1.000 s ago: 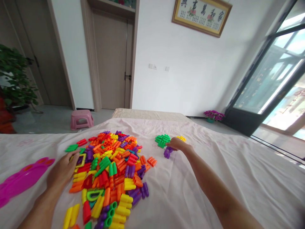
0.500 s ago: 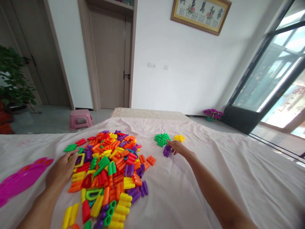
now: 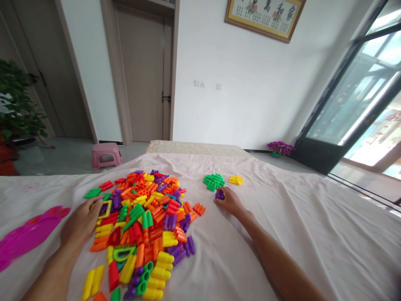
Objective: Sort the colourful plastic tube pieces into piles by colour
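My right hand (image 3: pixel 231 202) is closed around a purple toy block (image 3: pixel 220 194), low over the sheet and just in front of a green cluster of blocks (image 3: pixel 214 182). A small yellow group of blocks (image 3: pixel 236 180) lies to the right of the green one. At the left edge of a big heap of plastic blocks (image 3: pixel 147 213), my left hand (image 3: pixel 82 221) has its bent fingers on a yellow frame-shaped block (image 3: pixel 106 210). Part of that block is hidden behind the fingers.
A magenta plastic tray (image 3: pixel 31 232) lies left of my left arm. The pale sheet (image 3: pixel 282 217) is wrinkled. Beyond its edge stand a pink stool (image 3: pixel 107 156) and a pot of purple flowers (image 3: pixel 280 148). Loose orange blocks (image 3: pixel 199 208) lie at the heap's right side.
My right hand has moved slightly left and down, and its fingers now cover more of the purple block. My left hand stays in place.
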Demonstrator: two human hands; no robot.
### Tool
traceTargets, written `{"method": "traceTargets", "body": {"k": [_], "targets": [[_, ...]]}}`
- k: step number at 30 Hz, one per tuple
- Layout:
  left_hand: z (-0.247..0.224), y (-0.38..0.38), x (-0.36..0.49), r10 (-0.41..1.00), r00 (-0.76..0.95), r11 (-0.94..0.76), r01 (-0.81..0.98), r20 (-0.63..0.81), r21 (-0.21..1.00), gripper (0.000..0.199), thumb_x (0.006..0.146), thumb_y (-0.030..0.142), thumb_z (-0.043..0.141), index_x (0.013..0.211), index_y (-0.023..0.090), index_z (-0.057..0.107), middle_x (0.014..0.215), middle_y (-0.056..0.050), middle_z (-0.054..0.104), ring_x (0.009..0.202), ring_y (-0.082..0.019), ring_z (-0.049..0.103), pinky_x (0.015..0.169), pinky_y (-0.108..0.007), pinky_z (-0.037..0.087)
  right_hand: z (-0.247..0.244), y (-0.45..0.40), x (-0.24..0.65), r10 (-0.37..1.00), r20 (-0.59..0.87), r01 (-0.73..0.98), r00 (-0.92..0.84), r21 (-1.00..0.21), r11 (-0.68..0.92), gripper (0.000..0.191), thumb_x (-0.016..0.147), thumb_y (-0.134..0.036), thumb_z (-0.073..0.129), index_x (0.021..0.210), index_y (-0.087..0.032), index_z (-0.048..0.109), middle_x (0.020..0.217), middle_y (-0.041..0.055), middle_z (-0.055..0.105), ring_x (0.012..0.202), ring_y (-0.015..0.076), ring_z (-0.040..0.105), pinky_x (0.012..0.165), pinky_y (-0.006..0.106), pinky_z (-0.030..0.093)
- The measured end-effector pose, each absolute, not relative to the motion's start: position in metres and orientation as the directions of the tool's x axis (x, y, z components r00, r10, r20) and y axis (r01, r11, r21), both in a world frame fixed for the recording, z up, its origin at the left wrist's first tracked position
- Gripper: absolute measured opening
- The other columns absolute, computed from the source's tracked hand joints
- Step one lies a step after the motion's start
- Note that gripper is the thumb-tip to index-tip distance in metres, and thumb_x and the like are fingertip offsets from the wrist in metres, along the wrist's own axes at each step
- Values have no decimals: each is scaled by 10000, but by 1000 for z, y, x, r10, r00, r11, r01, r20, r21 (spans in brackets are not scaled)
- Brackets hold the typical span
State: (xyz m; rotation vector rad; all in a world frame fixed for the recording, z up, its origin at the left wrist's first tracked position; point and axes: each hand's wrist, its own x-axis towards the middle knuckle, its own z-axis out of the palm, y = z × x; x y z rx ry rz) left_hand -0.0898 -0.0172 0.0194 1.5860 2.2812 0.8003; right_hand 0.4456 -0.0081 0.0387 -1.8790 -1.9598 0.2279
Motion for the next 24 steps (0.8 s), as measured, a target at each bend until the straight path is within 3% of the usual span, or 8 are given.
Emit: {"method": "traceTargets", "body": {"k": [7,12,15,17,20,24], "targets": [[19,-16,-90,911,-392,252,776,130,578,563,963,547,339,1325,225,626,1184,-111,704,960,-292,654,717,-322,464,33,-6,450,983,185,913,-7,-401,81,521,786,-404,709,1248,-183,612,1182,102,645,1067,249,613,934,322,440],[21,-19,-87,914,-379,238,789,144,566,574,980,543,296,1334,218,611,1212,-118,692,1001,-285,648,748,-328,467,41,-14,449,984,176,927,21,-373,47,717,771,-458,750,1395,-198,510,1284,122,600,1118,265,605,922,329,453],[20,-18,-86,905,-402,260,782,140,566,584,978,557,283,1326,233,621,1204,-127,694,992,-286,653,745,-335,472,59,-24,440,958,270,940,93,-341,6,593,848,-469,677,1368,-221,536,1292,122,596,1089,264,614,855,329,464],[19,-17,-87,905,-403,262,782,139,565,583,974,561,284,1324,241,623,1199,-129,695,985,-291,654,729,-338,472,70,-31,428,941,334,930,48,-358,80,402,901,-418,619,1257,-232,619,1212,103,643,1023,240,627,831,326,464],[18,-16,-88,904,-406,270,783,132,560,587,971,571,282,1326,248,618,1191,-130,696,979,-296,656,716,-339,467,77,-43,398,930,312,818,-193,-473,328,223,894,-316,629,1086,-223,697,1034,67,703,851,189,639,768,304,480],[17,-16,-88,909,-398,262,779,126,570,592,971,577,271,1327,250,611,1214,-127,687,1012,-296,651,748,-346,467,66,-58,355,808,329,607,-489,-536,586,306,832,-248,710,1136,-230,686,1072,65,707,936,203,640,836,317,491]]}}
